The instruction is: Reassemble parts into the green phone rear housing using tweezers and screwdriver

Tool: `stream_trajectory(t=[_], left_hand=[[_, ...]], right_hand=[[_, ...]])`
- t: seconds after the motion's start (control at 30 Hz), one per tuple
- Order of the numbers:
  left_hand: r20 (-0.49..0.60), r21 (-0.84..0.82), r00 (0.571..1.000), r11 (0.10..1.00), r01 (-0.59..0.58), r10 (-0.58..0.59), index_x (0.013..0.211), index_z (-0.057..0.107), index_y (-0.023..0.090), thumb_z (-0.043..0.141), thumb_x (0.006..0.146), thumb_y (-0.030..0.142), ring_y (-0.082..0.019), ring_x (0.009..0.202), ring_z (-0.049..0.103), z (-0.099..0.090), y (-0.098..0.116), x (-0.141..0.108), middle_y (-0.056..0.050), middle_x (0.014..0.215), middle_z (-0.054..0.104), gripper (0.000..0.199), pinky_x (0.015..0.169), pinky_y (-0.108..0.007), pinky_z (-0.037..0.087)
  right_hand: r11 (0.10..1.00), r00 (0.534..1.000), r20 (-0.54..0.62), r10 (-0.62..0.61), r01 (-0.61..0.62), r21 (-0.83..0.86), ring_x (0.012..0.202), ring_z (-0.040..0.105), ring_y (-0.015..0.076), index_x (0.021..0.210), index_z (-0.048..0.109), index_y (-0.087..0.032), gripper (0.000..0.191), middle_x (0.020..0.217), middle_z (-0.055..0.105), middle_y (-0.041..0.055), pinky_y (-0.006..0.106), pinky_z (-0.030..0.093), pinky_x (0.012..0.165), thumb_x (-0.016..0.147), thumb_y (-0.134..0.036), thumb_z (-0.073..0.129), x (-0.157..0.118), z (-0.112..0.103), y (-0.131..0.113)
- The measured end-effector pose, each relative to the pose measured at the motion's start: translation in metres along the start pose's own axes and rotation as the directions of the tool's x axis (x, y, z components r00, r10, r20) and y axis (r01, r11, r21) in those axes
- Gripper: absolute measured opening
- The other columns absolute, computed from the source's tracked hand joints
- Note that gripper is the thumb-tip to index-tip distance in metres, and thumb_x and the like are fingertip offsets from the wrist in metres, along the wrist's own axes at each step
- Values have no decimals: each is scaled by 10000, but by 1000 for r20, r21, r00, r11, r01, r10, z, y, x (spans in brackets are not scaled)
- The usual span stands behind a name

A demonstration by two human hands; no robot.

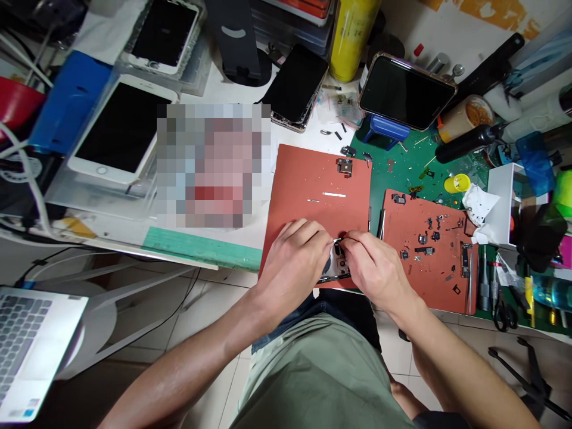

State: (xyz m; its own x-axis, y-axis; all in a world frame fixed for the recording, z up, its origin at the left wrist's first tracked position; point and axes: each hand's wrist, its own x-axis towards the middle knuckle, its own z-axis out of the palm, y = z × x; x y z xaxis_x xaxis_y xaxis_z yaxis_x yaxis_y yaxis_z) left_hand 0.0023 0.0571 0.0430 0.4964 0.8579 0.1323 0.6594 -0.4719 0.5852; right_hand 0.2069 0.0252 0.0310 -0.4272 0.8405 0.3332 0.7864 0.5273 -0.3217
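Observation:
My left hand (292, 256) and my right hand (375, 262) meet over an opened phone housing (341, 263) at the near edge of a reddish-brown work mat (290, 190). Both hands are closed, with thumbs and index fingers pinched near the housing's upper edge. A tiny light and dark piece shows between the fingertips, too small to name. The left palm side partly covers the housing, whose inside shows a pale area and dark camera openings. Farther up the mat lie a thin white strip (334, 194) and a small metallic part (344, 167).
A second reddish mat (431, 262) on the right carries several small phone parts. Behind it, a phone (407, 90) leans on a blue stand (388, 128). Several phones, including a white one (123, 128), lie left and back. Scissors (506, 317) sit near the right edge.

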Motion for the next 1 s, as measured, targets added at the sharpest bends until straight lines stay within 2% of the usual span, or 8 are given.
stream_trajectory(t=[0.27, 0.47, 0.6, 0.67, 0.7, 0.8, 0.9, 1.0], left_hand=[[-98, -21, 992, 997, -77, 74, 1224, 704, 176, 655, 1095, 167, -279, 1026, 741, -19, -9, -8, -89, 1142, 788, 138, 911, -437, 606], [-154, 56, 978, 990, -132, 139, 1363, 626, 222, 668, 1094, 187, -293, 1179, 741, -41, -10, -48, -123, 1252, 765, 275, 1065, -464, 602], [-332, -2, 943, 1000, 15, -15, 1326, 665, 266, 708, 1056, 137, -231, 999, 769, -32, 4, -86, -70, 1118, 781, 303, 948, -370, 622], [-380, -158, 895, 970, 186, -234, 1177, 697, 265, 690, 1071, 183, -195, 854, 761, -23, 11, -105, -29, 977, 768, 134, 823, -322, 615], [-355, -276, 857, 918, 286, -373, 1101, 699, 259, 690, 1080, 236, -178, 778, 739, -18, 15, -113, -11, 903, 749, 33, 735, -294, 592], [-90, -649, 756, 614, 449, -649, 962, 692, 233, 658, 1103, 449, -161, 667, 689, -2, 25, -130, 6, 751, 710, 260, 627, -264, 557], [228, -843, 707, 228, 488, -669, 1038, 736, 199, 659, 1072, 606, -206, 742, 756, 12, 37, -135, -46, 824, 772, 416, 703, -318, 624], [320, -924, 694, -51, 379, -645, 1260, 725, 202, 763, 993, 649, -284, 942, 822, 24, 52, -129, -122, 1079, 829, 522, 840, -416, 674]], right_hand=[[985, 979, -114, 169, -165, 46, 983, 795, 249, 1301, 692, -185, 247, 1139, 790, 137, 392, 694, 858, 1071, -105, 648, -14, -25, -13], [972, 958, 272, 87, -142, 188, 1539, 549, 395, 1707, 345, -202, 803, 1676, 551, 200, 648, 552, 1236, 1045, -374, 765, -18, -45, -10], [971, 925, 381, 12, -101, 216, 1551, 537, 400, 1744, 250, -258, 914, 1667, 561, 177, 671, 556, 1228, 1000, -195, 778, -1, -42, -1], [971, 914, 404, -17, -82, 226, 1462, 617, 383, 1714, 299, -269, 882, 1575, 631, 177, 645, 614, 1159, 983, -153, 778, 6, -42, 3], [972, 913, 407, -33, -66, 226, 1422, 643, 378, 1696, 327, -266, 863, 1528, 659, 177, 633, 636, 1126, 974, -152, 785, 8, -42, 5], [974, 926, 367, -83, -3, 227, 1329, 679, 373, 1645, 397, -240, 818, 1412, 711, 174, 602, 674, 1046, 944, -169, 813, 7, -42, 9], [968, 964, 263, -49, -20, 251, 1233, 710, 355, 1605, 450, -223, 777, 1345, 731, 166, 570, 696, 993, 928, -211, 831, -6, -41, 5], [942, 988, 122, 91, -125, 310, 1202, 738, 332, 1563, 504, -219, 745, 1316, 720, 156, 536, 707, 988, 911, -285, 860, -26, -39, -15]])
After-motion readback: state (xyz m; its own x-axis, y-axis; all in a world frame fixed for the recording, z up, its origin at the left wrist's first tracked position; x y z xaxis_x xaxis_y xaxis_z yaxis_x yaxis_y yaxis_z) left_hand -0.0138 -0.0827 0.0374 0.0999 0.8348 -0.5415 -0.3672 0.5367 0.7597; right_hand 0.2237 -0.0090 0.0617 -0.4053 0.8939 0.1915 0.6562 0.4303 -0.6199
